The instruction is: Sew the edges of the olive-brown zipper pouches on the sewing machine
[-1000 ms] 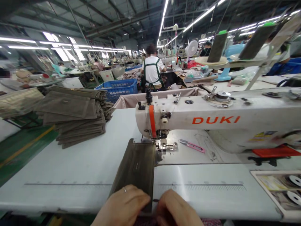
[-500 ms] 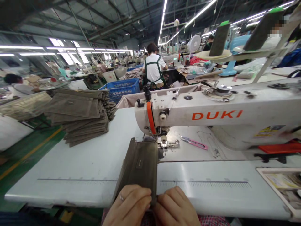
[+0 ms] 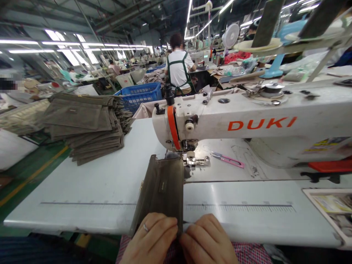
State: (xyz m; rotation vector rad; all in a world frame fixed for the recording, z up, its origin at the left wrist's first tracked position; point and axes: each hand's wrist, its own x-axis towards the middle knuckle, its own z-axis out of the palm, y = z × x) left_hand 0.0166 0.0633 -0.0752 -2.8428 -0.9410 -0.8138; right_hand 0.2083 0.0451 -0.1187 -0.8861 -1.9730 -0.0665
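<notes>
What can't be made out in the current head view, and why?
All in the head view:
Near end of the dark fabric piece: hidden behind the left hand.
Fingertips of the right hand: hidden by its own knuckles.
Lettering on the small label: too small.
Needle of the sewing machine: too small.
Nearer thread spool's top: cut off by the upper edge.

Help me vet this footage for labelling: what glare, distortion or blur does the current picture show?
Head view: glare streaks the table; windows are washed out. Same view: the outer thread cone looks stretched, likely wide-angle distortion; orange lettering is readable, but the label on the dark pouch is blurred.
</notes>
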